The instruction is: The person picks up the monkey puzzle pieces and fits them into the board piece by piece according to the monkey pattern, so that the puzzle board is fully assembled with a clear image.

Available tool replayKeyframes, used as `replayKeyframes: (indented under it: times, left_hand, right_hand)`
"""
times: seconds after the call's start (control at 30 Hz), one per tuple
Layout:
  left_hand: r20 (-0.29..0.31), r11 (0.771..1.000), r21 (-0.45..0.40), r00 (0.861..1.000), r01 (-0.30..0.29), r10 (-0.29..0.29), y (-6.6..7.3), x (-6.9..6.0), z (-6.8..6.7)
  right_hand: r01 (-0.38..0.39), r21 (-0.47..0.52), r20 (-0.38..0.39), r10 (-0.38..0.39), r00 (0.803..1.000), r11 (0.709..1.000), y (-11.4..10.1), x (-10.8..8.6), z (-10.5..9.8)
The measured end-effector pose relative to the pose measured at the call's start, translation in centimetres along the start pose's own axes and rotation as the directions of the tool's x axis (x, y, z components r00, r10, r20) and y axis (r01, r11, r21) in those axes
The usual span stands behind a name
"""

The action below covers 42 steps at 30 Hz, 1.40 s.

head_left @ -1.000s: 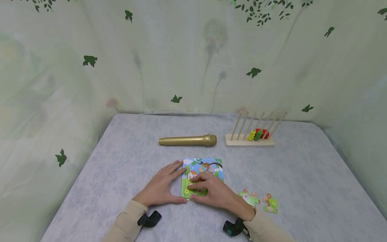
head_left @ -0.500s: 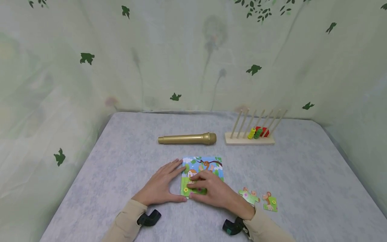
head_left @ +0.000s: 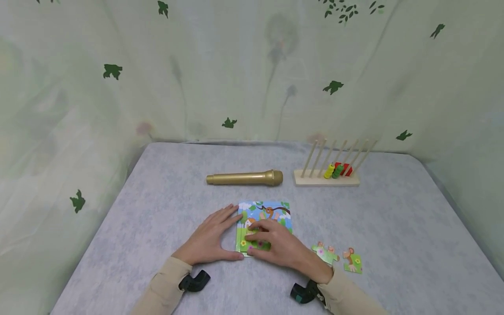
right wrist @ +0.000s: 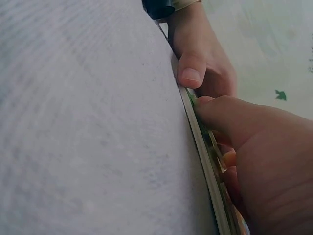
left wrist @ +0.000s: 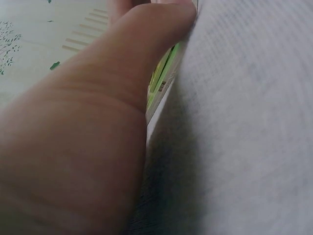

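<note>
Head view: a jigsaw puzzle (head_left: pixel 257 215) is laid flat on a grey-blue tablecloth (head_left: pixel 157 210), its left edge apparently steadied by the left hand (head_left: pixel 212 238), which is spread open with the thumb at the near left corner. The puzzle's near left part is touched by the right hand (head_left: pixel 279 245), its fingers bent and parted; whether a piece is pinched beneath them cannot be told.

Judging by this pose, a piece is being settled into place; light, even pressure seems called for until it lies flush. A pink-flowered piece (head_left: pixel 324 253) and a yellow-flowered piece (head_left: pixel 353 261), both lying loose to the right, appear yet to be fitted.

Blue sky, a dark branch, a small house and green grass are printed on the puzzle (its near right is covered by the right hand), and a pale, layered edge is revealed by the right wrist view. Beyond it, a gold toy microphone (head_left: pixel 244 178) and a wooden peg rack (head_left: pixel 327 180) are set out.
</note>
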State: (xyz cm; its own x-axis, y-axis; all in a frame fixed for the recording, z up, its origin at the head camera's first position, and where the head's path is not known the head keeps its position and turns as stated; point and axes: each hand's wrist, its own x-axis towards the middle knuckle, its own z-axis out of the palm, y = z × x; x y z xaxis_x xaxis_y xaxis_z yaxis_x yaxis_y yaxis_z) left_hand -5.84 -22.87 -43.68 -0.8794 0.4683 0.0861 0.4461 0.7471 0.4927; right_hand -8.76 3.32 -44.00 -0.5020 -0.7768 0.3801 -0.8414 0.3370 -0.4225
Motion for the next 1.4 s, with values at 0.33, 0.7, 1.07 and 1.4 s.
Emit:
replayKeyframes:
  times: [0.33,0.7,1.07,1.4]
  left_hand:
    - [-0.011,1.000,0.002,1.000,-0.016,0.016,-0.14,0.06,0.19]
    - [-0.021,1.000,0.000,1.000,-0.005,0.005,-0.19,-0.05,-0.10]
    - [-0.012,1.000,0.005,1.000,-0.019,0.019,-0.28,0.22,0.21]
    - [-0.005,1.000,0.002,1.000,-0.007,0.007,-0.22,0.14,0.14]
  right_hand:
    - [0.010,-0.031,0.017,-0.010,1.000,0.999,-0.05,0.10,-0.12]
    - [-0.017,-0.079,0.096,0.025,0.995,0.997,-0.46,0.49,-0.62]
    - [-0.037,-0.102,0.151,0.052,0.987,0.994,-0.52,0.28,-0.66]
    - [-0.036,-0.076,0.150,0.047,0.988,0.996,-0.47,0.16,-0.53]
